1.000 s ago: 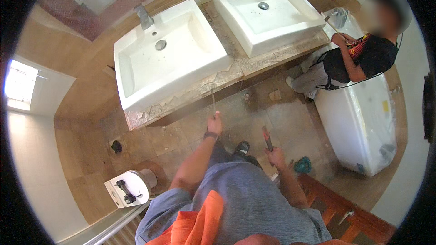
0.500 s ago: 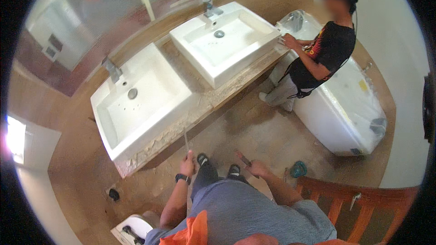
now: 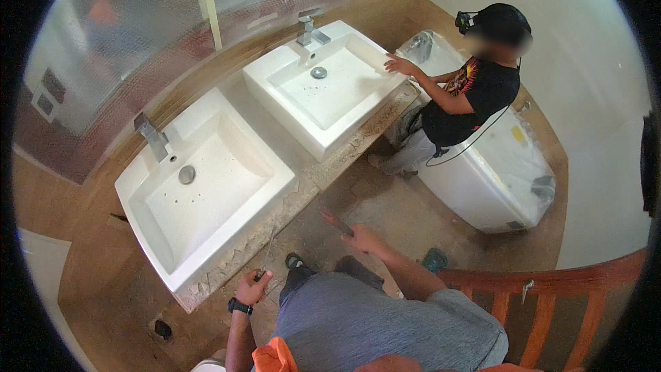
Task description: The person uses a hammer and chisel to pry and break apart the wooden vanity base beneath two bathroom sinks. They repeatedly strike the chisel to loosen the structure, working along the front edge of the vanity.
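We grip thin rod [image 3: 270,249] in L hand [image 3: 250,288], tip nr counter [image 3: 300,196]. Our R hand [image 3: 363,240] holds reddish-ended tool [image 3: 335,222].

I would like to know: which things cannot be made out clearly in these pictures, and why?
All in the head view:
Slim tool: the left hand covers much of its grip.
Red-ended tool: blurred, so its exact kind is unclear; the right hand covers its rear.
White toilet: mostly cut off by the lower edge.
Teal object: too small and blurred to identify.
Bathtub: partly hidden behind the co-worker.
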A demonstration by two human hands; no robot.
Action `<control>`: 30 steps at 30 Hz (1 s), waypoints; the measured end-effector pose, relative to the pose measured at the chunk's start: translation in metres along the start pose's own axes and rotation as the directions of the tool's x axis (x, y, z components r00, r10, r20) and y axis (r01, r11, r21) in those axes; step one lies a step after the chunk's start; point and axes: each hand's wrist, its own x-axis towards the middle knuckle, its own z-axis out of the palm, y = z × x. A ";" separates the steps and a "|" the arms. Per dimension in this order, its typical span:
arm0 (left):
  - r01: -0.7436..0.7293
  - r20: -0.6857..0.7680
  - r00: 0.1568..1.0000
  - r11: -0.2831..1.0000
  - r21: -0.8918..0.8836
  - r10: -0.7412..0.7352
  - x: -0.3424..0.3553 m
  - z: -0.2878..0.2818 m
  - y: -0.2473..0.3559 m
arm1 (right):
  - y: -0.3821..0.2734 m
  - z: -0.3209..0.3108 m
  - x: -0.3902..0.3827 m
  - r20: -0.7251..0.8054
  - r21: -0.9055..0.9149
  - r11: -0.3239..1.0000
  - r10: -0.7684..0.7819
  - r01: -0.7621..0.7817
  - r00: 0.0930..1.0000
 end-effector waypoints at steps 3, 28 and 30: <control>-0.017 -0.009 1.000 0.993 0.119 0.018 -0.018 -0.020 0.031 | -0.018 -0.003 0.012 -0.058 -0.007 0.997 -0.078 0.078 0.995; -0.176 -0.174 0.964 0.972 0.153 0.201 0.076 0.140 0.155 | 0.099 -0.092 0.101 0.098 0.026 0.911 -0.412 0.412 0.906; -0.202 -0.258 0.951 0.975 -0.089 0.173 0.081 0.171 0.166 | 0.110 -0.111 0.107 0.159 -0.034 0.890 -0.444 0.454 0.882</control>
